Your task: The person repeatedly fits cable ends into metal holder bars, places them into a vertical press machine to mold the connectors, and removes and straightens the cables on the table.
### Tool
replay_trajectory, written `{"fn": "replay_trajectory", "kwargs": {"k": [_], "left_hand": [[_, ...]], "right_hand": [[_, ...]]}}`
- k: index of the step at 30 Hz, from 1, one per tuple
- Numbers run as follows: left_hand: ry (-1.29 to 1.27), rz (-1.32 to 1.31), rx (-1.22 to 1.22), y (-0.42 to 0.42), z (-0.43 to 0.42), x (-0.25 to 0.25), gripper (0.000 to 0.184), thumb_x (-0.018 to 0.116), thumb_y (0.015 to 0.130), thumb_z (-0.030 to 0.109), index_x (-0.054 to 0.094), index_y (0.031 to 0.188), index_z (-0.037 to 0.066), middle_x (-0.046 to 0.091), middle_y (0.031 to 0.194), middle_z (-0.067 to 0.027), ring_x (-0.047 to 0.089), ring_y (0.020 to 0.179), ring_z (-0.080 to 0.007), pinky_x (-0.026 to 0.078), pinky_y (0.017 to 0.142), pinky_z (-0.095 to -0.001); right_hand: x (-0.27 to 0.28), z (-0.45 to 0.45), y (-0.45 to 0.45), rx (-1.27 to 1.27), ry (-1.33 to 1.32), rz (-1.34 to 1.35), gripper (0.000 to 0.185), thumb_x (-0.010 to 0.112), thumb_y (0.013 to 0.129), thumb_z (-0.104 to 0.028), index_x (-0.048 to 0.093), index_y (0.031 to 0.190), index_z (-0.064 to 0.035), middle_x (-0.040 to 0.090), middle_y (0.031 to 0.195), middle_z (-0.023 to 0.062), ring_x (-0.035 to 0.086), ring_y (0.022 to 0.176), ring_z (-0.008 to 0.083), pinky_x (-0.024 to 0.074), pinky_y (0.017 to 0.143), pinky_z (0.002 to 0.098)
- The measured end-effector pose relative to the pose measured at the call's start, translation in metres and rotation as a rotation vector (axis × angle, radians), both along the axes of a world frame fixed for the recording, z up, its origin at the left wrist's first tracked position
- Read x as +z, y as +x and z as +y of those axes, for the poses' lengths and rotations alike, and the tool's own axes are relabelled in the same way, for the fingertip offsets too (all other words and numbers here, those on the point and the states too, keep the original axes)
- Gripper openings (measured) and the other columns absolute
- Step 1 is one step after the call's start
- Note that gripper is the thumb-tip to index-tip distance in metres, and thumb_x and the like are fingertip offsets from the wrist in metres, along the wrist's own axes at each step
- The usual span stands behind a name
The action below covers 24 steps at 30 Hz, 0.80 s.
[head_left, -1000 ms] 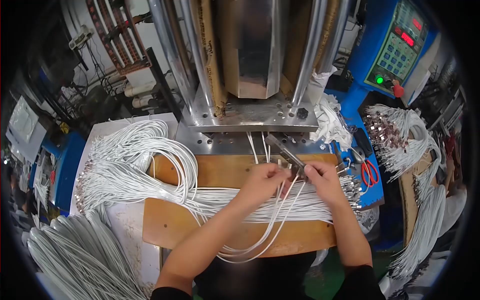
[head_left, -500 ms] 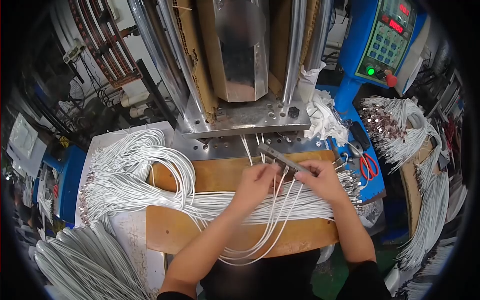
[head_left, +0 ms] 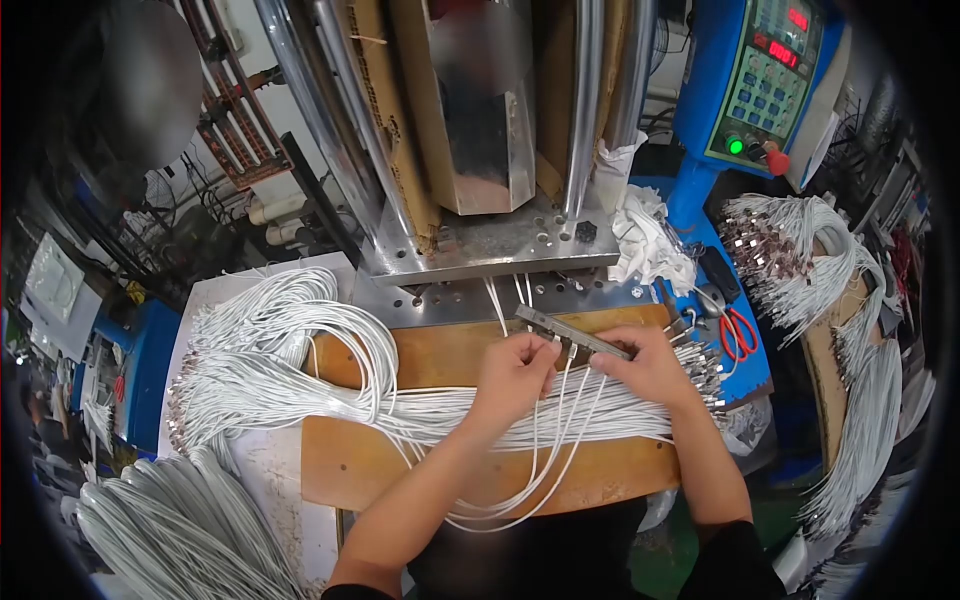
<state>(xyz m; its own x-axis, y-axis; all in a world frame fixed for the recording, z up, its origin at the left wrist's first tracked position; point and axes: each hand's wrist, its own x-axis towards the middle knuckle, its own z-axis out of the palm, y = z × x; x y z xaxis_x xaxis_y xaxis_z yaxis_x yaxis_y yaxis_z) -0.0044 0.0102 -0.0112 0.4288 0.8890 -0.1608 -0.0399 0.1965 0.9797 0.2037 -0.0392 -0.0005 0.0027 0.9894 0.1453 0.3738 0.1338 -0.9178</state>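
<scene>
In the head view my right hand (head_left: 650,368) grips the right end of a narrow metal bar (head_left: 562,329), which is tilted down to the right. The fingers of my left hand (head_left: 515,378) are pinched together at the bar's near edge, around the end of a white cable (head_left: 535,430). Other white cables (head_left: 573,410) run from the bar and loop down toward my body. Beneath both hands, a thick bundle of white cables (head_left: 440,410) lies across a brown board (head_left: 400,475). The cable tip at my left fingers is hidden.
A press with a steel plate (head_left: 490,262) stands just ahead, with white cables emerging below it. A blue control panel (head_left: 765,85) is at upper right. Red-handled scissors (head_left: 738,335) lie at right. More cable bundles (head_left: 180,525) lie left, others (head_left: 860,430) far right.
My left fingers have shifted left along the bar and now pinch a cable near its left part. My right hand keeps its grip. The panel's red digits have changed.
</scene>
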Motion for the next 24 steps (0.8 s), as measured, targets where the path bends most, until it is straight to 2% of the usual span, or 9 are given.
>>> {"fn": "replay_trajectory", "kwargs": {"k": [5, 7, 14, 16, 18, 19, 20, 22, 24], "left_hand": [[0.265, 0.114, -0.042, -0.012, 0.006, -0.005, 0.025, 0.067, 0.093, 0.018, 0.063, 0.105, -0.004, 0.066, 0.085, -0.0090, 0.063, 0.074, -0.0136, 0.052, 0.064, -0.0286], [0.341, 0.053, -0.042, -0.037, 0.002, 0.006, 0.043, 0.068, 0.092, 0.020, 0.054, 0.124, -0.005, 0.064, 0.107, -0.0134, 0.062, 0.093, -0.0170, 0.052, 0.077, -0.0303], [-0.084, -0.111, 0.242, -0.049, 0.093, -0.005, 0.042, 0.061, 0.094, 0.013, 0.050, 0.131, -0.004, 0.065, 0.109, -0.0104, 0.064, 0.096, -0.0217, 0.052, 0.084, -0.0336], [-0.164, -0.021, -0.085, -0.037, 0.114, -0.016, 0.039, 0.064, 0.091, 0.013, 0.052, 0.124, -0.004, 0.065, 0.106, -0.0131, 0.065, 0.094, -0.0202, 0.053, 0.083, -0.0298], [-0.007, -0.149, -0.293, -0.029, 0.104, -0.017, 0.032, 0.059, 0.094, 0.013, 0.055, 0.121, -0.004, 0.066, 0.100, -0.0126, 0.067, 0.090, -0.0221, 0.054, 0.080, -0.0312], [0.036, -0.194, -0.358, -0.026, 0.098, -0.014, 0.029, 0.058, 0.095, 0.013, 0.056, 0.120, -0.003, 0.067, 0.098, -0.0124, 0.068, 0.088, -0.0228, 0.054, 0.079, -0.0316], [-0.138, -0.259, -0.367, -0.026, 0.090, -0.002, 0.027, 0.055, 0.097, 0.014, 0.057, 0.118, -0.003, 0.067, 0.097, -0.0125, 0.068, 0.087, -0.0235, 0.055, 0.079, -0.0325], [-0.318, -0.330, -0.361, -0.028, 0.084, 0.002, 0.025, 0.053, 0.099, 0.015, 0.058, 0.116, -0.002, 0.067, 0.097, -0.0126, 0.069, 0.086, -0.0243, 0.055, 0.079, -0.0334], [-0.351, -0.334, -0.302, -0.028, 0.083, 0.004, 0.025, 0.052, 0.100, 0.017, 0.059, 0.115, -0.002, 0.068, 0.095, -0.0132, 0.070, 0.083, -0.0246, 0.056, 0.076, -0.0328]], "right_hand": [[0.017, 0.003, 0.012, 0.006, -0.117, -0.146, 0.023, 0.074, 0.082, -0.014, 0.071, 0.098, 0.0016, 0.069, 0.077, 0.0100, 0.063, 0.067, 0.0170, 0.0477, 0.063, 0.0304], [0.045, -0.006, 0.013, 0.081, -0.154, -0.487, 0.023, 0.070, 0.084, -0.018, 0.071, 0.097, 0.0012, 0.068, 0.077, 0.0151, 0.064, 0.067, 0.0241, 0.0486, 0.064, 0.0338], [0.032, 0.082, 0.000, -0.059, 0.272, -0.797, 0.021, 0.057, 0.089, -0.021, 0.067, 0.095, -0.0024, 0.066, 0.090, 0.0226, 0.063, 0.086, 0.0431, 0.0503, 0.075, 0.0496], [-0.015, 0.145, 0.012, -0.129, 0.642, -0.889, 0.024, 0.056, 0.090, -0.022, 0.064, 0.105, -0.0042, 0.065, 0.102, 0.0218, 0.062, 0.097, 0.0397, 0.0507, 0.080, 0.0461], [-0.023, 0.188, 0.005, -0.174, 0.422, -0.996, 0.029, 0.057, 0.090, -0.024, 0.061, 0.113, -0.0068, 0.061, 0.118, 0.0185, 0.058, 0.109, 0.0358, 0.0480, 0.092, 0.0441], [-0.033, 0.207, 0.011, -0.155, 0.410, -0.994, 0.029, 0.057, 0.090, -0.024, 0.061, 0.113, -0.0068, 0.061, 0.118, 0.0185, 0.058, 0.109, 0.0358, 0.0480, 0.092, 0.0441], [-0.046, 0.222, 0.025, -0.086, 0.265, -0.505, 0.033, 0.058, 0.089, -0.029, 0.061, 0.115, -0.0079, 0.059, 0.122, 0.0167, 0.056, 0.112, 0.0343, 0.0451, 0.097, 0.0441], [-0.058, 0.232, 0.020, -0.014, 0.099, -0.018, 0.038, 0.059, 0.089, -0.034, 0.060, 0.117, -0.0090, 0.057, 0.125, 0.0149, 0.054, 0.116, 0.0328, 0.0423, 0.103, 0.0441], [-0.057, 0.234, 0.017, -0.121, 0.165, -0.724, 0.043, 0.058, 0.092, -0.033, 0.057, 0.125, -0.0054, 0.056, 0.130, 0.0177, 0.051, 0.121, 0.0325, 0.0369, 0.108, 0.0411]]}}
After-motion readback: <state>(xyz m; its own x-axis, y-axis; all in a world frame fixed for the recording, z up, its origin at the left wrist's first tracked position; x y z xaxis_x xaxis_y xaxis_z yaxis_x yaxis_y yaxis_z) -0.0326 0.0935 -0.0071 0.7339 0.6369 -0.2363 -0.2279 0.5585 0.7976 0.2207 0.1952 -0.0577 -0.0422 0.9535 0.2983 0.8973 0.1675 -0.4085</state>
